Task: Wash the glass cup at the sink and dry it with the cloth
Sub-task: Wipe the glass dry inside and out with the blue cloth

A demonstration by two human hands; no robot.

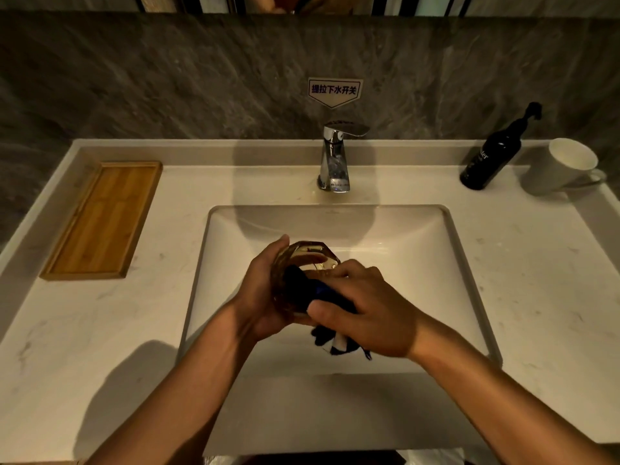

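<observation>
Left hand (260,290) grips glass cup (302,263); right hand (365,310) presses cloth (312,290) inside.

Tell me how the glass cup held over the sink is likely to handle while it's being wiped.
The glass cup looks rigid and thick-walled, so probably heavy for its size. Its faceted sides may help the left hand keep its grip, though any leftover water could make it slippery. Being glass, it would likely chip if dropped into the sink while the right hand pushes the dark cloth inside.

A pale marbled tabletop (100,330) holds a sunken sink (402,229). A wooden tray (104,219) lies at its left. A chrome faucet (333,159) stands behind the sink, with a dark bottle (489,159) and white mug (563,166) at right.
</observation>
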